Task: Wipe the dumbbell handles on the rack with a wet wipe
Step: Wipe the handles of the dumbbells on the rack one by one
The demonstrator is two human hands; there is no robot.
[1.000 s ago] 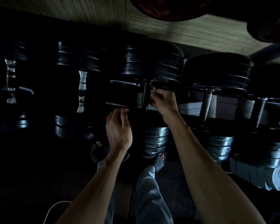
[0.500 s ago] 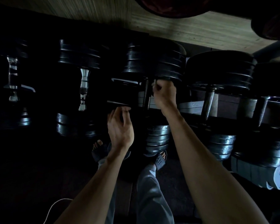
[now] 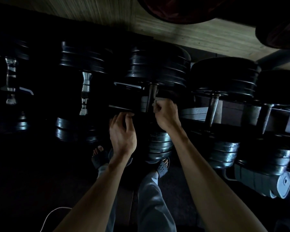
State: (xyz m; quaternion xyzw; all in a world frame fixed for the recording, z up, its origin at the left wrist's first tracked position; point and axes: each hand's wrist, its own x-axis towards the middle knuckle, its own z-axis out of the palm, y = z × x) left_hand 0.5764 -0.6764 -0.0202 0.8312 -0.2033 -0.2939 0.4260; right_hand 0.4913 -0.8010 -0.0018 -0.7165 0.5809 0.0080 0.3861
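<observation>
A row of black dumbbells lies across the rack [image 3: 196,112] in dim light. The middle dumbbell's dark handle [image 3: 150,96] runs between a large black head [image 3: 157,64] and a shinier near head [image 3: 160,144]. My right hand [image 3: 166,114] is curled into a fist just right of that handle, against its lower half. It pinches a pale wet wipe [image 3: 155,102], of which only a small edge shows. My left hand [image 3: 123,134] is held up left of the handle with its fingers nearly straight. Its fingertips reach the edge of a dark flat rack part [image 3: 122,108].
Two chrome-handled dumbbells [image 3: 86,91] [image 3: 11,77] lie to the left, two rusty-handled ones [image 3: 213,104] to the right. My feet in sandals [image 3: 162,168] stand under the rack on dark floor. A white cable [image 3: 50,216] curls at lower left. Wooden flooring [image 3: 191,34] lies beyond.
My right hand slid up the middle handle, then back down to its lower half, still pinching the wipe. My left hand stayed almost still.
</observation>
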